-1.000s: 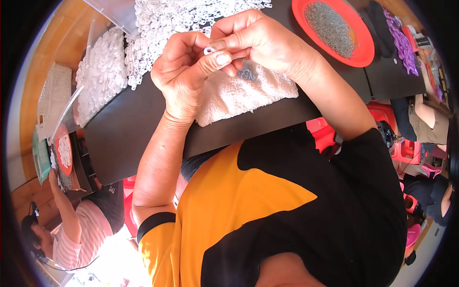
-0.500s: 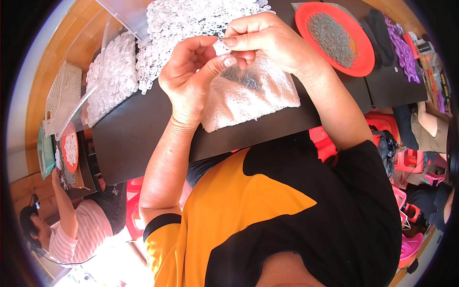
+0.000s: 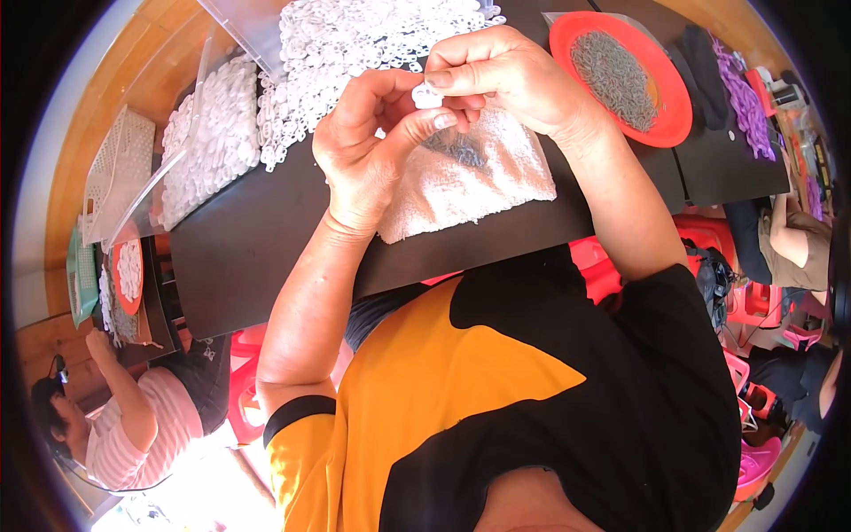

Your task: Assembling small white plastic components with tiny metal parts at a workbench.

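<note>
The left hand [image 3: 362,146] and right hand [image 3: 514,82] meet above a pale towel [image 3: 470,197] on the dark surface [image 3: 257,239]. Each grip pinches the same small white piece [image 3: 427,96]: the left thumb and fingers from the left, the right thumb and forefinger at its top. Small grey pins [image 3: 459,151] lie on the towel just below. A white heap [image 3: 346,44] spreads behind the left hand; a red plate [image 3: 679,99] of grey pins stands right.
</note>
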